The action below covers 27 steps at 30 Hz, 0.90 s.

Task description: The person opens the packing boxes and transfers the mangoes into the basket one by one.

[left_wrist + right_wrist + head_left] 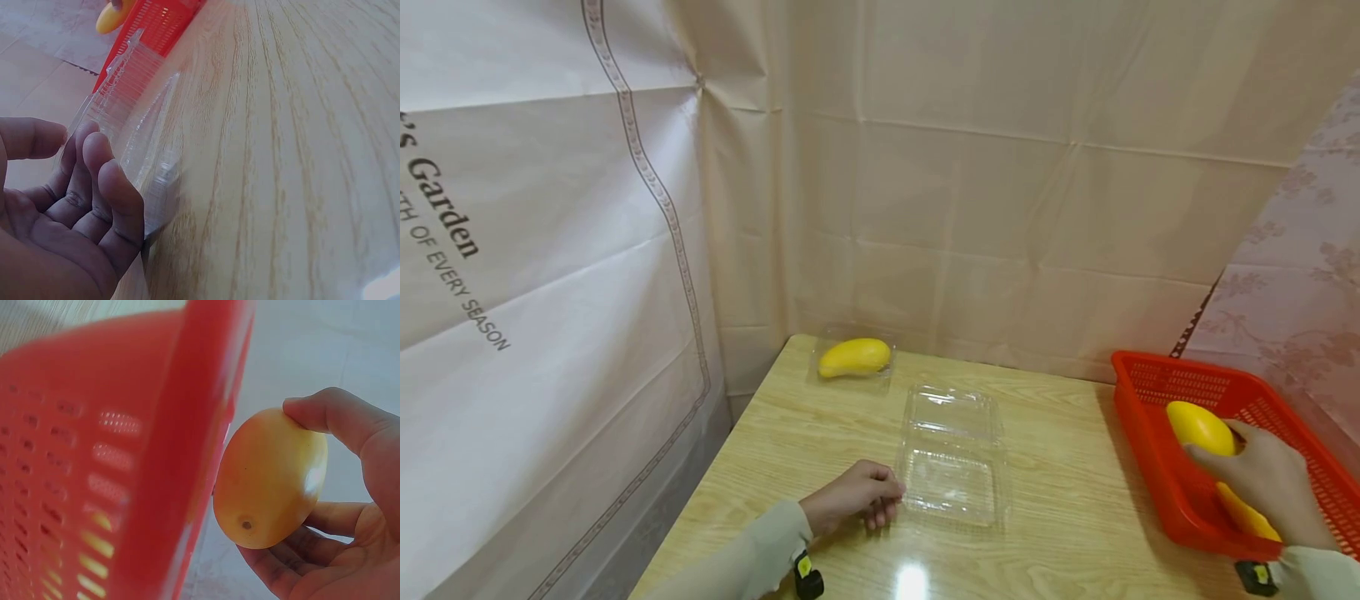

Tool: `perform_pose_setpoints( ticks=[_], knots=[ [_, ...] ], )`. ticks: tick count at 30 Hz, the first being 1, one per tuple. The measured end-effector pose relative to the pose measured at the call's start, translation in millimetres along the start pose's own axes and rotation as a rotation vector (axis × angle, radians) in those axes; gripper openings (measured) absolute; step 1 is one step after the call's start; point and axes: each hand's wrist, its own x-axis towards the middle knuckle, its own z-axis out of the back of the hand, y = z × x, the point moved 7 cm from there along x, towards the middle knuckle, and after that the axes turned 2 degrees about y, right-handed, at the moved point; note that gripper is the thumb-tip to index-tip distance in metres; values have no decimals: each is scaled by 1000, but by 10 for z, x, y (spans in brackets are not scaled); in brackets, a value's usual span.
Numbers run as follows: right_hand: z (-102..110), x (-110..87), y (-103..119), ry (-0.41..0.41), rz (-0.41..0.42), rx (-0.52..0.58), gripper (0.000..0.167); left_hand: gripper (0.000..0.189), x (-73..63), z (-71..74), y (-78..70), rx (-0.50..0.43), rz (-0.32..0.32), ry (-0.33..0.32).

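Observation:
My right hand holds a yellow mango, thumb on one side and fingers on the other, over the red basket. In the right wrist view that mango shows its stem spot beside the basket's rim. My left hand pinches the near-left edge of a clear plastic clamshell box between thumb and forefinger. This box lies opened flat on the table, its lid half towards the back. The left wrist view shows the box's ridged side past the fingertips.
Another yellow mango sits in a clear box at the table's back left corner. More yellow fruit lies in the basket, partly behind my right hand. Cloth sheets hang behind the wooden table and at both sides.

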Motion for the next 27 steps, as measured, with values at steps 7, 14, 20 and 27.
perform_pose_setpoints(
  ticks=[7, 14, 20, 27],
  knots=[
    [-2, -16, -147, 11, -71, 0, 95, 21, 7, 7, 5, 3, 7, 9],
    [-55, -34, -292, 39, -145, 9, 92, 21, 22, 7, 17, 2, 10, 11],
    [-102, -26, -403, 54, -171, -5, 96, 23, 27, 8, 17, 8, 12, 7],
    [-145, -29, -484, 58, -186, 4, 96, 25, 29, -2, 8, 9, 11, 7]
  ],
)
